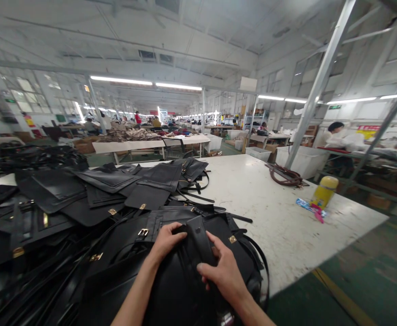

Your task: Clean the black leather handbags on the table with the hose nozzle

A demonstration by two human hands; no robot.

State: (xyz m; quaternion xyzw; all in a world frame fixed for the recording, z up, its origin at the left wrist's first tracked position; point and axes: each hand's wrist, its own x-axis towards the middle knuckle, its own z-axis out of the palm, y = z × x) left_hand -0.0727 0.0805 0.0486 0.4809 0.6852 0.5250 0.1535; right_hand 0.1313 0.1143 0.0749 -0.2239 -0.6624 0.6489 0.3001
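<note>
A black leather bag (pixel 171 290) with gold buckles lies at the near edge of the white table (pixel 287 226). My left hand (pixel 166 240) grips the bag's top edge, fingers curled over it. My right hand (pixel 220 271) pinches a wide black strap (pixel 200 242) that runs up the middle of the bag, thumb on the strap's side. Both hands sit close together on the same bag.
Piles of black leather panels and bags (pixel 49 203) cover the table's left half. A yellow bottle (pixel 324 192), a pink tool and a brown strap coil (pixel 287 176) lie at the right. Metal posts (pixel 317 86) stand beyond. Other people work at far tables.
</note>
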